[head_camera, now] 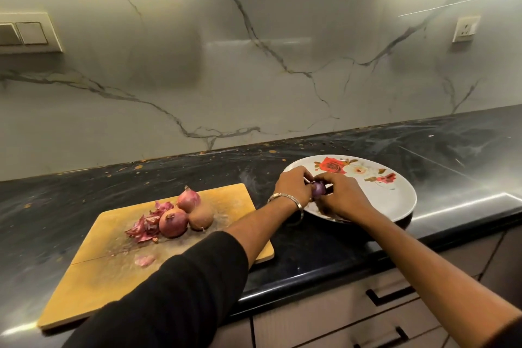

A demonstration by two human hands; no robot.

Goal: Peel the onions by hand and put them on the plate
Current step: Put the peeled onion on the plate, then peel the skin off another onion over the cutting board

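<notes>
Both hands meet over the near edge of the flowered plate (395, 200): the left hand (292, 185) and the right hand (340, 196) curl their fingers round one small purple onion (319, 188), which looks mostly bare of its dry skin. No onion lies on the plate yet, as far as I can see. Three unpeeled onions (185, 213) wait on the wooden board (226, 198) on the worktop (423, 150), beside a heap of skins (147, 224). So I judge one nearly done, three left
</notes>
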